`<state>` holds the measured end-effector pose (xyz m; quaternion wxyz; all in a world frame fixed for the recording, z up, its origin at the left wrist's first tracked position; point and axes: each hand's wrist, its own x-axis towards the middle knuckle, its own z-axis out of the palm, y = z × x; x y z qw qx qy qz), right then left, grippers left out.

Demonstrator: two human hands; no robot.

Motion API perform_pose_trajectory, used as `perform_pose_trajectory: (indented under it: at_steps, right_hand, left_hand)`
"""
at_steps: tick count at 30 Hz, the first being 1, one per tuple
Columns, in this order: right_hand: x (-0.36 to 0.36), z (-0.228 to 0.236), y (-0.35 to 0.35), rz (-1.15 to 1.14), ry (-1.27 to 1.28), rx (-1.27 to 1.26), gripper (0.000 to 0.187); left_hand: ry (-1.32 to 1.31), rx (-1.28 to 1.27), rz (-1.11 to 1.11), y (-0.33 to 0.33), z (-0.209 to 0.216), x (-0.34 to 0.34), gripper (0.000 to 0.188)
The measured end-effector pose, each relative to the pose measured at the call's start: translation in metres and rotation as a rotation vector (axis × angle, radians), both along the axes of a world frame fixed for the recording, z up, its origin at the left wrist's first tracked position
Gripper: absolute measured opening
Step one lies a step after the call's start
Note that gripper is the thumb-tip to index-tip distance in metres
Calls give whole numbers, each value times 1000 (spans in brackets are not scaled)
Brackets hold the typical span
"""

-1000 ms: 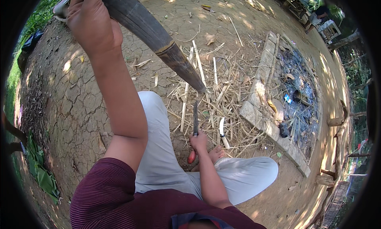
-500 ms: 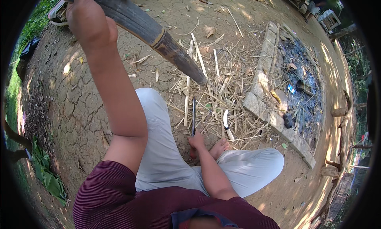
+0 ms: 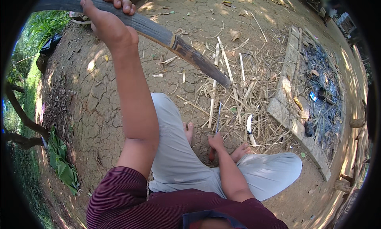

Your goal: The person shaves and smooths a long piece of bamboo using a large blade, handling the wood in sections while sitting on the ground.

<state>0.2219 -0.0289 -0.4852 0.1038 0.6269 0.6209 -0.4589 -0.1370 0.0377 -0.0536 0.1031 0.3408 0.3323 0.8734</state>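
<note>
My left hand (image 3: 116,28) is raised at the upper left, its fingers wrapped over the upper part of a long, dark split bamboo pole (image 3: 154,31). The pole slants down to the right, and its scorched, tapered lower end hangs over the litter of strips. Low between my knees, my right hand (image 3: 216,142) grips a knife by its reddish handle (image 3: 212,154). The knife's long narrow blade (image 3: 219,117) points away from me, below the pole's end. A second, curved knife (image 3: 249,126) with a pale handle lies on the strips to the right of that hand.
Pale bamboo strips (image 3: 225,58) and shavings are scattered over cracked earth in front of my bare feet. To the right, a brick border (image 3: 284,96) edges an ash bed (image 3: 323,90) with scraps in it. Green leaves (image 3: 61,167) lie at the left, near bent branches (image 3: 27,120).
The view has swung left and a little up, so the scene sits further right. More of my left hand's fingers on the pole now shows. Both hands keep their grip.
</note>
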Motion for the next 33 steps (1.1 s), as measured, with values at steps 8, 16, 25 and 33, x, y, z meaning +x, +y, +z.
perform_pose_trajectory:
  at_steps: [8, 16, 25, 33]
  right_hand:
    - [-10, -4, -6, -2, 0, 38, 62]
    - [-6, 9, -7, 46, 1, 44, 64]
    - [4, 7, 1, -194, 74, 209, 34]
    - [-9, 167, -2, -199, 392, 551, 28]
  left_hand:
    - [-141, 105, 158, -21, -1, 4, 65]
    - [126, -55, 251, -29, 12, -4, 50]
    - [226, 22, 91, -27, 25, 7, 80]
    - [190, 7, -59, 6, 37, 58, 84]
